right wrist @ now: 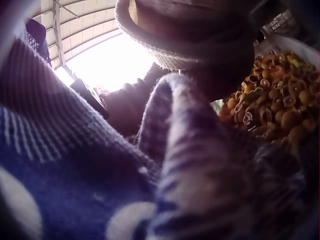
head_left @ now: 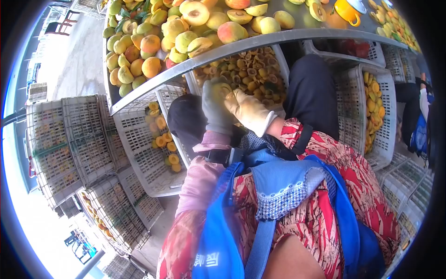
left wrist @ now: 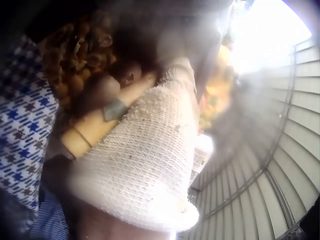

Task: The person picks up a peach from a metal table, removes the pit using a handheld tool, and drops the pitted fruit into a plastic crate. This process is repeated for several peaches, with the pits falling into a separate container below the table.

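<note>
In the head view my left hand point(head_left: 216, 106), in a blurred grey-white glove, meets my right hand point(head_left: 250, 110), in a tan-stained glove, just over a crate of brownish fruit pieces point(head_left: 260, 69). In the left wrist view the left glove lies along a tan wooden-looking handle point(left wrist: 92, 127) with a grey band, its fingers bunched at the handle's upper end; the tool's working end is hidden. A blurred yellowish patch shows between the hands in the head view. I cannot tell what the right fingers hold; they curl toward the left hand.
A metal-edged table point(head_left: 223, 49) ahead bears many yellow peaches point(head_left: 230, 32) and a yellow enamel mug point(head_left: 347, 11). Crates with peach halves stand left point(head_left: 139, 153) and right point(head_left: 346, 93) of my knees. Stacked crates point(head_left: 69, 139) rise farther left. Another person point(head_left: 420, 111) sits at the right edge.
</note>
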Available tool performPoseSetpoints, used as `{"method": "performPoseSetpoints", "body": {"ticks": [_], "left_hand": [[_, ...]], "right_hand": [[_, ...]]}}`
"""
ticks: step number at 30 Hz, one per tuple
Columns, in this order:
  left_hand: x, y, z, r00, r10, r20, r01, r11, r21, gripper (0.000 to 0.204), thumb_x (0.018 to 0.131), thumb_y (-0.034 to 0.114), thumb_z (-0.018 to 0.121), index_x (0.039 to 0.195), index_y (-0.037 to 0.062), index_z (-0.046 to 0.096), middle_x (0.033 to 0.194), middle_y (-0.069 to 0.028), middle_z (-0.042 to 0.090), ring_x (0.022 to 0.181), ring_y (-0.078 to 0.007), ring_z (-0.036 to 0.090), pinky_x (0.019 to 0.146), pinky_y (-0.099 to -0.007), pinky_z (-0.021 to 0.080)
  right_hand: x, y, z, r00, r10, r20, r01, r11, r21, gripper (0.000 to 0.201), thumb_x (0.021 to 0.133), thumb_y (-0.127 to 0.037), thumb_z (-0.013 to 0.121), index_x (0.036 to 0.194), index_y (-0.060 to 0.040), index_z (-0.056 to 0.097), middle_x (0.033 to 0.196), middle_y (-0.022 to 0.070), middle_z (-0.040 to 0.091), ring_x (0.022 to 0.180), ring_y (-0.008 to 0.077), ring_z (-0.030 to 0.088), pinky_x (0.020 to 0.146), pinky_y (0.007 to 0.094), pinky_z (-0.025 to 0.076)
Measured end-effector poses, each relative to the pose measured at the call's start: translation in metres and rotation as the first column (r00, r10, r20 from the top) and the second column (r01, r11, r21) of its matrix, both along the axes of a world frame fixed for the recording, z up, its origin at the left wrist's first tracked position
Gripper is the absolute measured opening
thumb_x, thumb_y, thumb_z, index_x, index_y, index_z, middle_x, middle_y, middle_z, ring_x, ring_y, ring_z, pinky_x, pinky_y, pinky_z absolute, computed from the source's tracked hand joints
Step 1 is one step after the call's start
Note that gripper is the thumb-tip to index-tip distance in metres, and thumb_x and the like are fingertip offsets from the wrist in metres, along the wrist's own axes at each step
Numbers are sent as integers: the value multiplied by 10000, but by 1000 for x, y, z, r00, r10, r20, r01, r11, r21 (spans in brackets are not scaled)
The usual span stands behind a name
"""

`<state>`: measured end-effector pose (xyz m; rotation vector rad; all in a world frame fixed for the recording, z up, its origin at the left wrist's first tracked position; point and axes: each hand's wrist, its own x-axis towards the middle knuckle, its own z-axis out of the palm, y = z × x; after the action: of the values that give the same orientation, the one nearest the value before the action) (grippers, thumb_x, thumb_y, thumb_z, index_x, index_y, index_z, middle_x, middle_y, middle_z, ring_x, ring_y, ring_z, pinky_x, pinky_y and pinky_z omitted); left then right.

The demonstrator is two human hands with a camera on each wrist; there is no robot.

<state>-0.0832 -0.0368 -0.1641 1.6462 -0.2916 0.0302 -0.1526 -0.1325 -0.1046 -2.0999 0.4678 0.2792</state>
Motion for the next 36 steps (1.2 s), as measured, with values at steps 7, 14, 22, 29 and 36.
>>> {"method": "performPoseSetpoints", "body": {"ticks": [7,14,22,29,36], "left_hand": [[2,4,-8,963,5,-269,-76,964,-256,169,835,81,561,982,31,628,972,-95,647,832,-247,632,728,-328,510],[0,7,-5,921,-45,-386,-70,958,-278,318,963,320,506,1009,22,609,929,-79,631,853,-181,596,778,-304,496],[2,20,-8,976,-208,-68,218,952,215,346,984,332,458,1027,14,586,921,-86,627,848,-190,594,776,-315,492],[3,4,19,998,-58,15,58,998,-23,195,763,98,655,937,29,600,873,-79,627,762,-221,621,681,-304,497],[8,4,4,992,22,122,-28,998,52,193,773,79,625,960,35,609,902,-82,646,788,-234,634,704,-312,506]], "right_hand": [[2,2,-41,987,145,70,-140,988,-71,424,928,-376,485,1100,9,534,870,266,627,909,420,619,772,479,489],[8,-9,-49,964,266,-15,-265,963,41,466,907,-418,487,1098,-2,573,1040,256,632,1016,406,593,889,443,443],[4,-16,-19,978,169,-120,-115,924,364,433,915,-390,523,1057,15,581,938,199,651,895,317,625,806,388,473],[4,3,-35,994,-55,100,-15,805,593,389,943,-364,524,1016,14,581,829,116,626,726,197,565,678,332,476],[12,-2,4,992,-55,-112,100,887,450,352,928,-327,533,1008,13,581,831,140,634,755,225,606,696,341,479]]}}
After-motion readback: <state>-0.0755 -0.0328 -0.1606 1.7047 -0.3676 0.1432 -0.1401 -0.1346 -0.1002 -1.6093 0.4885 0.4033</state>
